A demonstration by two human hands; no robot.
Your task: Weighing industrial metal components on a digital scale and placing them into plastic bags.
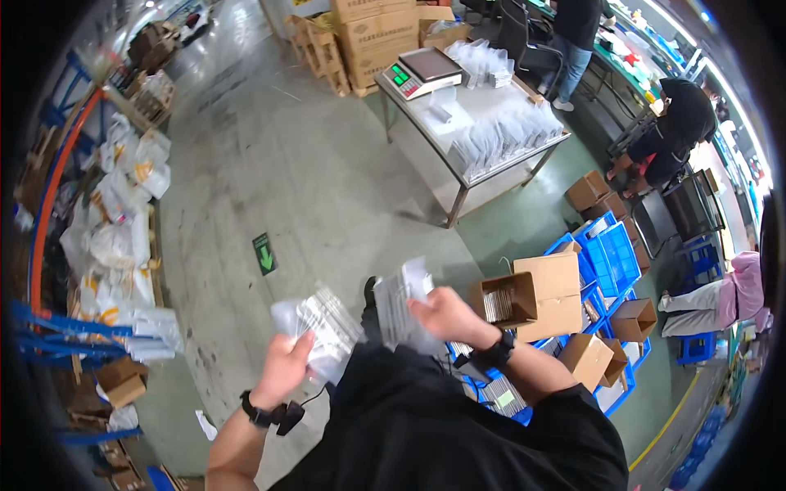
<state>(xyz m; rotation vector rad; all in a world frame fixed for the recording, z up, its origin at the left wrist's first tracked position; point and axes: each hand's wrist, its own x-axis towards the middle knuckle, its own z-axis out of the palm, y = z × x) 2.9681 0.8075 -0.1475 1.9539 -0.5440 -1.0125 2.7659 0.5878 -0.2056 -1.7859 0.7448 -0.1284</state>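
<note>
— What have you got?
— My left hand grips one clear packet bundle; my right hand clasps another bundle, above the floor.

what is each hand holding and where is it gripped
Left hand grips a stack of clear packets at its lower end; right hand holds another packet stack by its right edge.

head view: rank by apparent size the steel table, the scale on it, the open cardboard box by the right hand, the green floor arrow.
1. Steel table
2. Open cardboard box, though it sits nearer the camera
3. Scale, farther off, so it may truly rival the box
4. Green floor arrow
</note>
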